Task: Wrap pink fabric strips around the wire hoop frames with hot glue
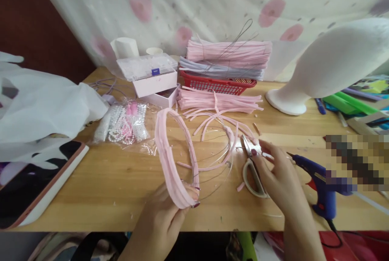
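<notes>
My left hand (165, 208) is closed around the lower end of a wide pink headband (167, 159), its strips lying side by side in a loop held above the table. To the right, my right hand (278, 172) reaches over a pair of scissors (249, 176); its thumb lies over the pivot. A small gap shows between thumb and index finger; whether they touch the scissors is unclear. Between the hands lie a thin wire loop (209, 180) and curved pink fuzzy strips (212, 165). A small pink offcut (241, 187) is beside the scissors.
Bundles of pink strips (219, 101) lie before a red basket (219, 84) holding more. A blue glue gun (325, 184) is at right, below a white mannequin head (328, 66). Left are bagged pearl beads (124, 123), white boxes (154, 86) and a tablet-like device (39, 188).
</notes>
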Motion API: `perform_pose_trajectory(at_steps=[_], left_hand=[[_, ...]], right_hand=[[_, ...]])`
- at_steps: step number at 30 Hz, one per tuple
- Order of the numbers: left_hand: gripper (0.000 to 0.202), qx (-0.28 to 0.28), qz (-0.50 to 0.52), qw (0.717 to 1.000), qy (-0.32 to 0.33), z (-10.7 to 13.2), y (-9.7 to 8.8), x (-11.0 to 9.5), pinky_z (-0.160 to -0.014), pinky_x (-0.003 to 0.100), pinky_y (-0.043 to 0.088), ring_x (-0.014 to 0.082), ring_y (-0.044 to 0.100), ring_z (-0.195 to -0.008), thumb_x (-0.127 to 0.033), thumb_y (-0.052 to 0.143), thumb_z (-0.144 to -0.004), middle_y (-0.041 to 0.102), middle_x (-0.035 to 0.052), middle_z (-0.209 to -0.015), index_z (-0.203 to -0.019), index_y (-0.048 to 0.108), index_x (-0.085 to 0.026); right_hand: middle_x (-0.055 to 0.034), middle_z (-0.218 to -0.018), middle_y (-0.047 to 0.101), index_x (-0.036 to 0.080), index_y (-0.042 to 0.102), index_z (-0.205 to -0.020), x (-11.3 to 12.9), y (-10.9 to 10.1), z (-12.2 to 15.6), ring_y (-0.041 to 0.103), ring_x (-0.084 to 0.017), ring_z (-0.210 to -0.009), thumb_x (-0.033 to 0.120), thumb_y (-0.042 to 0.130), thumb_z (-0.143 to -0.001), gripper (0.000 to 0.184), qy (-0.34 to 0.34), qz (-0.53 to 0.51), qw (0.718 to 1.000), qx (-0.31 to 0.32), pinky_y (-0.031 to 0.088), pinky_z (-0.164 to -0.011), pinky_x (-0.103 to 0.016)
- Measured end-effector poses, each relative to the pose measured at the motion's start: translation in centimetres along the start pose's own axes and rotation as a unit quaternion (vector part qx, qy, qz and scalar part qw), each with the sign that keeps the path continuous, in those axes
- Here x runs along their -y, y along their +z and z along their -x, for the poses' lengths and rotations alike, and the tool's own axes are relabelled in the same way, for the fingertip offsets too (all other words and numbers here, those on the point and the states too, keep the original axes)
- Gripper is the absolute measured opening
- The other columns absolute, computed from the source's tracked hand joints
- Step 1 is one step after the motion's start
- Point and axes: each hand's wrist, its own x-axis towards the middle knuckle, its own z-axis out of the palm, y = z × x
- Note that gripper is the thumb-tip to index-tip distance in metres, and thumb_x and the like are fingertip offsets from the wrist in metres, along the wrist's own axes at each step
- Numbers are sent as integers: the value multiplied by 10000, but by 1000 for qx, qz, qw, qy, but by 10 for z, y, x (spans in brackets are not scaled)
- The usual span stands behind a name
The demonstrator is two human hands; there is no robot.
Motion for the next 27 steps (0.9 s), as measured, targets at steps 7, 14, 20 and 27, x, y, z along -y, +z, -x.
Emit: perform_pose_trajectory(at_steps=[7, 14, 20, 27], left_hand=[[283, 6, 18, 1000, 7, -5, -3, 0, -843, 236, 596, 189, 781, -895, -59, 596, -893, 817, 39, -996, -1055, 702, -267], [315, 10, 22, 1000, 6, -3, -2, 2, -839, 237, 596, 186, 776, -897, -34, 602, -868, 811, 18, -969, -1061, 675, -272], [325, -24, 83, 996, -32, 9, 9, 4, -933, 280, 559, 185, 754, -969, -53, 565, -884, 798, -2, -992, -1039, 688, -312], [141, -103, 235, 946, -200, 16, 25, 32, -669, 332, 629, 267, 763, -745, -352, 706, -811, 786, 56, -758, -687, 754, -304]], right_hand=[[-101, -1082, 719, 252, 715, -1007, 9, -17, 31, 677, -299, -1015, 443, 591, -925, 242, -71, 38, 997, -9, 517, -902, -464], [-29, -782, 731, 265, 695, -856, 32, -8, 33, 673, -216, -732, 392, 615, -945, 174, -84, -23, 996, 6, 495, -664, -324], [-14, -664, 708, 268, 654, -719, 23, -4, 36, 648, -231, -650, 583, 610, -915, 373, 12, 31, 999, 7, 452, -625, -343], [-126, -854, 714, 230, 606, -904, -7, -8, 28, 692, -322, -794, 550, 477, -917, 346, 4, 158, 987, 1, 531, -692, -451]])
